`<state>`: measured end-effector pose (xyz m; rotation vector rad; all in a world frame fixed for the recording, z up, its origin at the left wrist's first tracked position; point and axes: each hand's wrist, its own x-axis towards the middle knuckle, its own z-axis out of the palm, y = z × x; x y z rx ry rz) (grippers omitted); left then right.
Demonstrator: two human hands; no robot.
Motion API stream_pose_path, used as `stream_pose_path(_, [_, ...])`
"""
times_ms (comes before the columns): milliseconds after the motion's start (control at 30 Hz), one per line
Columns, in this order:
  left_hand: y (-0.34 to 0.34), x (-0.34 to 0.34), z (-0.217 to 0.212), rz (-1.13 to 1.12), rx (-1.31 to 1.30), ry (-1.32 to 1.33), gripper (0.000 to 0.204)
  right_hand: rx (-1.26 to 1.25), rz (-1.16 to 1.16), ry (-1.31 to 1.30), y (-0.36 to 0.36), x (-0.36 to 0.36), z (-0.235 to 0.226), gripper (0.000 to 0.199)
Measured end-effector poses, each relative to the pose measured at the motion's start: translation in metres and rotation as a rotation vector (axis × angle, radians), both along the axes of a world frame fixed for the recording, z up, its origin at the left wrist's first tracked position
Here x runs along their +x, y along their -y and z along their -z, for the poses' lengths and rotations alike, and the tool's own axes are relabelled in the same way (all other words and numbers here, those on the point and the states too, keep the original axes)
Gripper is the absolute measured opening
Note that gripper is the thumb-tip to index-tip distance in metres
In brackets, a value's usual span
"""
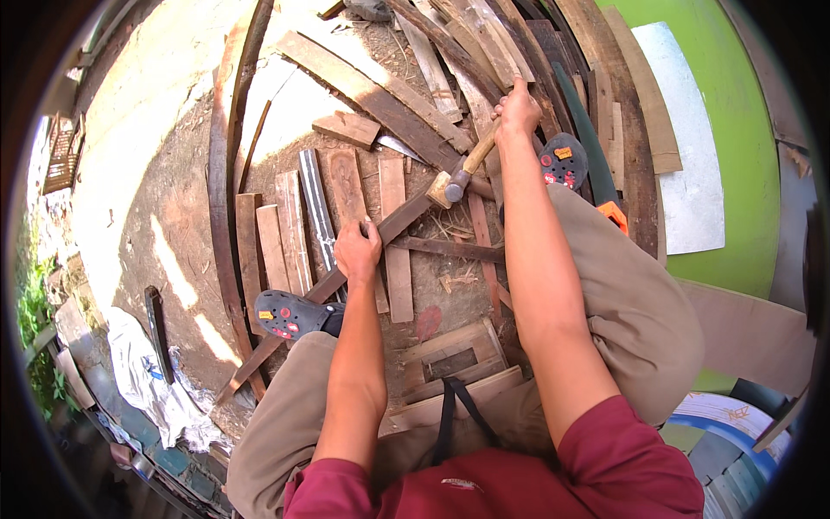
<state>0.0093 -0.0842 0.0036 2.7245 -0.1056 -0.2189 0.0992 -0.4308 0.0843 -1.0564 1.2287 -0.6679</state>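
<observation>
My right hand [519, 109] is wrapped round the wooden handle of a hammer [481, 154]. The hammer's head is low, beside a long dark batten [406, 214] that runs diagonally between my feet. Whether the head touches the batten I cannot tell. My left hand [357, 252] is closed at a short brown board [347, 183], its thumb on the wood, where board and batten cross. Its other fingers are partly hidden. Another short board [397, 238] lies just right of this hand. A thinner dark strip [451, 250] extends to the right.
Dark clogs [292, 315] are on my feet. Several short boards and a striped strip [318, 208] lie at left, beside a long curved-looking beam [226, 173]. Planks are piled at the far right, with a green handsaw [586, 130]. A small wooden frame [454, 356] lies near my lap.
</observation>
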Motion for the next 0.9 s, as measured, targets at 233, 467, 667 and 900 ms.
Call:
stream_pose_path(233, [0.0,0.001,-0.011,0.019,0.02,-0.113,0.051,-0.037,0.014,0.072,0.001,-0.013,0.01,0.029])
stream_pose_path(467, [-0.029,-0.023,-0.024,0.253,0.019,-0.166,0.057,0.043,-0.042,0.165,-0.006,-0.016,0.002,0.028])
stream_pose_path(667, [-0.021,-0.064,-0.03,0.17,0.157,-0.186,0.078,-0.093,-0.25,-0.367,-0.013,-0.026,0.028,0.055])
stream_pose_path(900, [-0.039,-0.045,-0.069,0.013,0.047,-0.461,0.067,-0.185,-0.364,-0.477,-0.026,-0.065,0.036,0.058])
